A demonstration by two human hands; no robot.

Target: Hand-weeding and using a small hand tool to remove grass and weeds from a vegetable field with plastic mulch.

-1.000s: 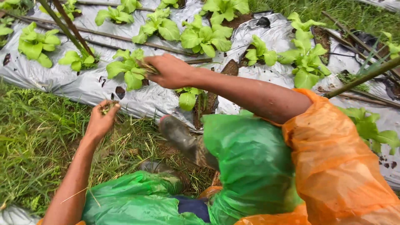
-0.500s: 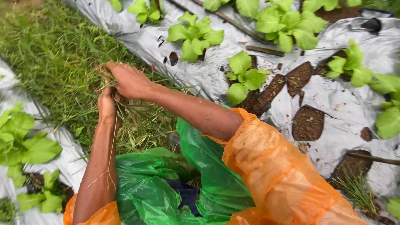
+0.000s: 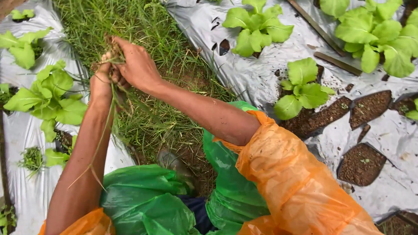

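Over grass, both hands (image 3: 119,69) gripping stringy weeds (image 3: 114,98)

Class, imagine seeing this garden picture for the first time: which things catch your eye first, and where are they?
At upper left, the left hand and right hand meet around a clump of pulled grass above the grassy strip. The orange plastic sleeve fills the lower right. Bright green leafy plants grow through holes in silver plastic sheeting on both sides.
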